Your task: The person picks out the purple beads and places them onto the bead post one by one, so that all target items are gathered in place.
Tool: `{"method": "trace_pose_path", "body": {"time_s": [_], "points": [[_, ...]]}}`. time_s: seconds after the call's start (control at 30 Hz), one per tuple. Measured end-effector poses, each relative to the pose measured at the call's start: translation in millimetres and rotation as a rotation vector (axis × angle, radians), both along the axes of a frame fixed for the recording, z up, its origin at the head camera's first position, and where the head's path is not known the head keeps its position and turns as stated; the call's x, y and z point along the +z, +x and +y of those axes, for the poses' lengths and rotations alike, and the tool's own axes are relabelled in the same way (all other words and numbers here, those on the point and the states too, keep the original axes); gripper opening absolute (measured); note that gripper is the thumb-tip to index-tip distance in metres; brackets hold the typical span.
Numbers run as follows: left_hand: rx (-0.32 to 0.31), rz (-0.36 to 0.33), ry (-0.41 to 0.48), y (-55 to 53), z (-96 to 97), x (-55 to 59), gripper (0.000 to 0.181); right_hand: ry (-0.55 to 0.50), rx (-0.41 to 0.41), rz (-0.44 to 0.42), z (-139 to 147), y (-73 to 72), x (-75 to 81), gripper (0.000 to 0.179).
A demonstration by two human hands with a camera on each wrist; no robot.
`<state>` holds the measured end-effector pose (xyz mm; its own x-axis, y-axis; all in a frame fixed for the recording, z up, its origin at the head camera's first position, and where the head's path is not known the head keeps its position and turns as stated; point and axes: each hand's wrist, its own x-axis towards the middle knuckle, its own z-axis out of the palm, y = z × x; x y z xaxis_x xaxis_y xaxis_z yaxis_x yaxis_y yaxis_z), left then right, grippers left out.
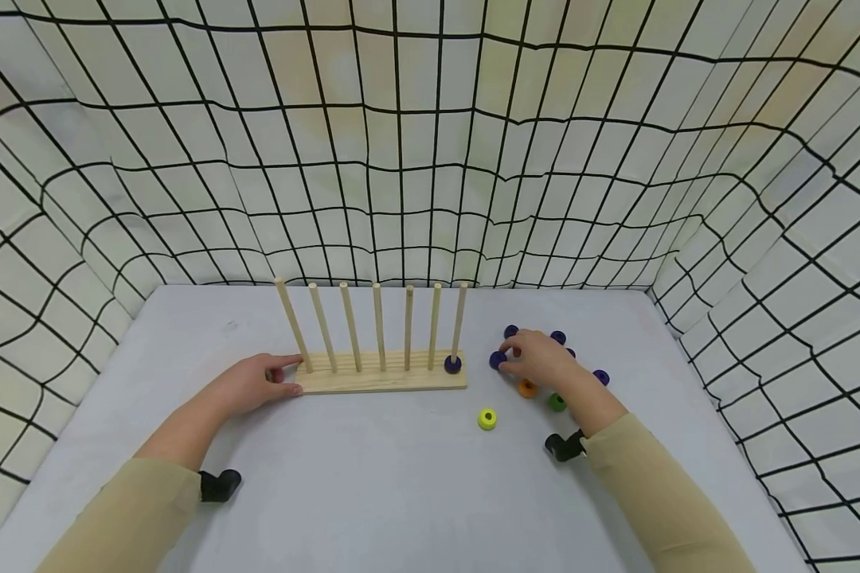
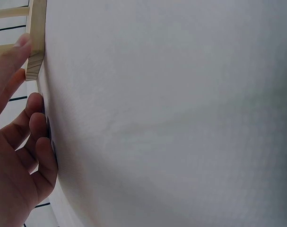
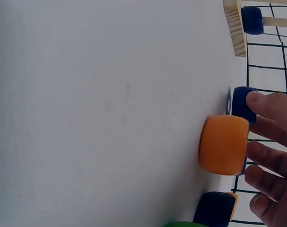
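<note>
A wooden peg rack [image 1: 383, 382] stands upright on the table, with a row of several thin rods rising from its base. One dark blue bead [image 1: 453, 364] sits at the foot of its rightmost rod. My left hand [image 1: 247, 386] pinches the rack's left end between thumb and index finger, its other fingers loosely bent near the table in the left wrist view. To the right of the rack, my right hand [image 1: 541, 358] holds another blue bead [image 3: 243, 104] between thumb and index finger. An orange bead [image 3: 223, 144] lies just beside that hand.
Around the right hand lie more loose beads, including a green bead [image 1: 557, 402] and a blue bead [image 1: 601, 377]. Nearer the front is a yellow bead [image 1: 487, 419]. Black netting [image 1: 416, 143] encloses the white table [image 1: 373, 493] at the back and sides.
</note>
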<state>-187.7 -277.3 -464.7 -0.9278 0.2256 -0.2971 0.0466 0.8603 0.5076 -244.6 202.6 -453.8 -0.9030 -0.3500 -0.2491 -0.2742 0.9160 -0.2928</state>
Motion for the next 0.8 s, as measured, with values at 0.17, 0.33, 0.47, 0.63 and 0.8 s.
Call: {"method": "trace_pose_path", "body": {"time_s": [0.17,0.33,0.47,0.63,0.8], "points": [[0.007,0.003,0.0,1.0,-0.4,0.1,0.073,-0.017,-0.006,0.005,-1.0,-1.0,0.2,0.038],[0.005,0.005,-0.002,0.9,-0.7,-0.6,0.074,-0.022,-0.005,0.029,-1.7,-2.3,1.2,0.038],[0.008,0.001,-0.006,0.4,0.2,-1.7,0.074,-0.031,0.001,0.061,-1.2,-2.4,1.8,0.038],[0.009,-0.003,-0.004,0.3,0.6,-2.0,0.075,-0.053,0.003,0.101,-1.3,-0.9,3.8,0.037],[0.006,0.0,0.0,0.2,0.7,-1.4,0.075,-0.074,0.001,0.127,-3.3,1.3,8.2,0.037]]}}
